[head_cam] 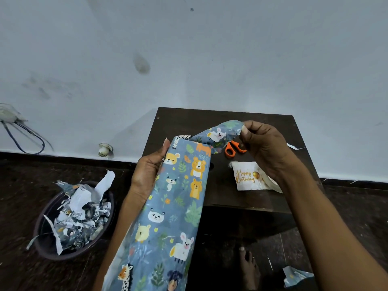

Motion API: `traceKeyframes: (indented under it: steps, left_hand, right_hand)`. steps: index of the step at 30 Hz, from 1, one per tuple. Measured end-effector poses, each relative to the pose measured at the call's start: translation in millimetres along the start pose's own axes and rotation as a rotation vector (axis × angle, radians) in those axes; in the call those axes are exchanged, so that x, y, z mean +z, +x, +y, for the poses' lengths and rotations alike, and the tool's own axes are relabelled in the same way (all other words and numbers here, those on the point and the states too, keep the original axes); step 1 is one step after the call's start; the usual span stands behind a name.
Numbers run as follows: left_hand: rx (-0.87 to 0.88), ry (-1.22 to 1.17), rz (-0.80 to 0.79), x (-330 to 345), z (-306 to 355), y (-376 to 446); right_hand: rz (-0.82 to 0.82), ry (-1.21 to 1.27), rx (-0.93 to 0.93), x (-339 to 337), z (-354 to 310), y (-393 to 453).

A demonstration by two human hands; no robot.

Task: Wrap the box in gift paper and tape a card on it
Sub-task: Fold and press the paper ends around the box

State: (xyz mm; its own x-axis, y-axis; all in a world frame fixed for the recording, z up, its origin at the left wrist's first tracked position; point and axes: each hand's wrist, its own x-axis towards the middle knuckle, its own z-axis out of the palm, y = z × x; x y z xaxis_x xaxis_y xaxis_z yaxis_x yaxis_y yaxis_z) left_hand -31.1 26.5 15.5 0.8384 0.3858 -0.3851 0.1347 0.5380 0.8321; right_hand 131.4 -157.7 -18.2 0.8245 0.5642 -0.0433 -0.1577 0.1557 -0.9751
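A long box (pixel 170 206) covered in blue gift paper with cartoon animals is held up in front of me, tilted, its far end over the dark table (pixel 247 198). My left hand (pixel 147 171) grips the box's left side near the far end. My right hand (pixel 264 148) pinches the loose paper flap (pixel 218 133) at that end and holds it up to the right. A bit of the box's spotted end (pixel 182 137) shows under the flap. A white "Happy Birthday" card (pixel 247 176) lies on the table, partly behind my right wrist.
Orange-handled scissors (pixel 232 149) lie on the table behind the flap. A dark round bin (pixel 71 221) full of paper scraps stands on the floor at the left. A paper scrap (pixel 294 276) lies on the floor near my bare foot (pixel 249 267). A wall stands behind the table.
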Motion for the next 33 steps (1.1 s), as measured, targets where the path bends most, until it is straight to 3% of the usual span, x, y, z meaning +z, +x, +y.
traceKeyframes:
  steps: [8, 13, 18, 25, 29, 33]
  left_hand:
    - [-0.022, -0.037, -0.011, -2, -5, 4]
    - [-0.026, -0.141, 0.001, -5, -10, 8]
    - [-0.061, -0.261, -0.096, -6, -21, 12]
    - [0.084, -0.168, -0.132, -6, -33, 23]
    - [0.183, -0.07, -0.138, -11, -36, 28]
    - [0.354, 0.067, -0.046, -3, -38, 26]
  right_hand:
    - [-0.051, -0.013, 0.041, -6, 0, -2]
    - [0.034, 0.107, 0.081, 7, 2, -2]
    - [0.14, 0.149, 0.16, 33, 3, -7]
    - [-0.108, 0.064, 0.179, 58, 2, -24]
    - [0.012, 0.009, 0.169, 63, 3, -28]
    - [0.2, -0.107, 0.077, 67, 6, -32]
